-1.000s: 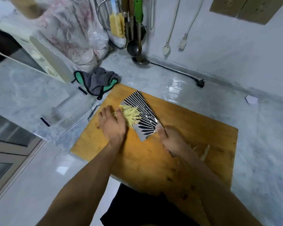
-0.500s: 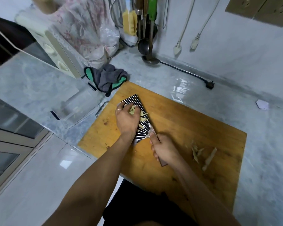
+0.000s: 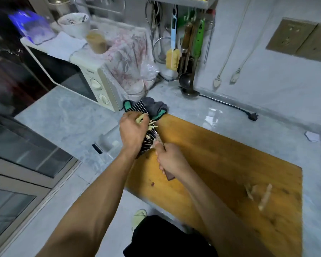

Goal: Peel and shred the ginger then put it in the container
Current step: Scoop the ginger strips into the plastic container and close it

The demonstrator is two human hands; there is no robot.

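Ginger shreds carried on a knife blade

Left hand (image 3: 132,130) presses curled fingers onto ginger shreds (image 3: 150,125) on the striped knife (image 3: 150,135); right hand (image 3: 171,159) grips its handle. No writing legible.

One head-worn camera looks forward and steeply down, close over the worktop (image 3: 230,115). It faces the far wall (image 3: 267,75).

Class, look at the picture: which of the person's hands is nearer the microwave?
Left. The left hand presses ginger shreds onto the cleaver just below the microwave; the right hand is farther away.
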